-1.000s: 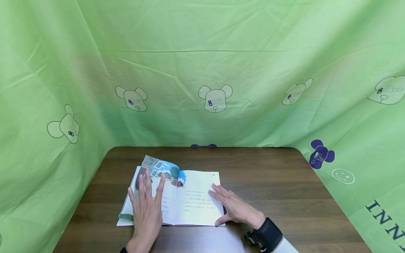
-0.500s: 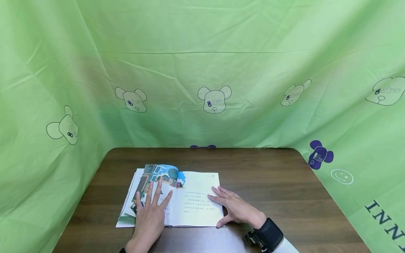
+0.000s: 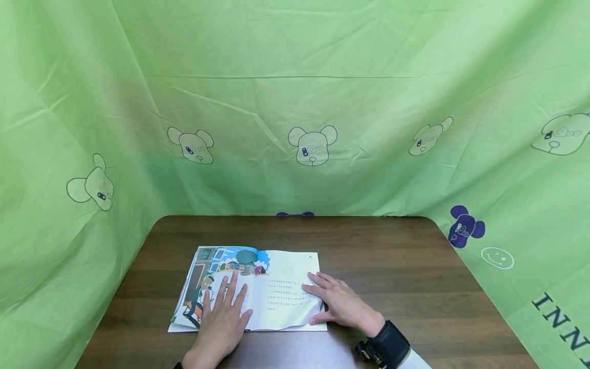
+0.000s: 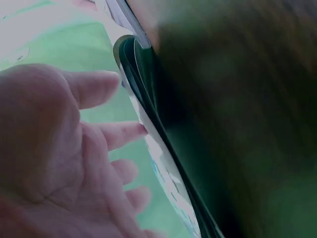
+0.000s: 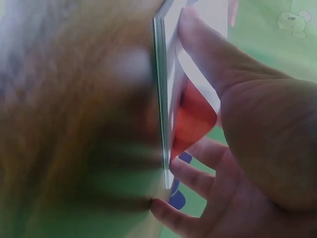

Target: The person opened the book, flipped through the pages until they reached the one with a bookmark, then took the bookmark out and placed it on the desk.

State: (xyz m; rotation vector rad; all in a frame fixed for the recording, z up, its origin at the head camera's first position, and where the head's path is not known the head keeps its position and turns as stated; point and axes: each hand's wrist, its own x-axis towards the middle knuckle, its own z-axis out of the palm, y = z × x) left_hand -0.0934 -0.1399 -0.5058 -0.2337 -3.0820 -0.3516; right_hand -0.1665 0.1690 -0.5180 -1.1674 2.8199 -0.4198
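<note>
An open picture book (image 3: pixel 288 266) lies on the wooden table, illustrations running across the left page and print on the right. My left hand (image 3: pixel 221 320) rests spread on the lower left page; in the left wrist view, its fingertips meet the paper near the book's edge. At the right edge my right hand (image 3: pixel 343 302) has its fingers on the page and its thumb near the lower corner. There the right page (image 5: pixel 195 116) bows up toward the palm, showing red on its underside in the right wrist view. Whether the thumb touches that raised sheet, I cannot tell.
The brown table (image 3: pixel 392 266) extends around the book, with rounded far corners. A green cloth (image 3: pixel 258 102) printed with bear heads hangs behind and at both sides. A black strap with a small device (image 3: pixel 387 343) sits on the right wrist.
The left page, raised at its top edge before, has settled flat to the left under my left hand. By the right thumb, the lower right page corner has lifted and curled.
</note>
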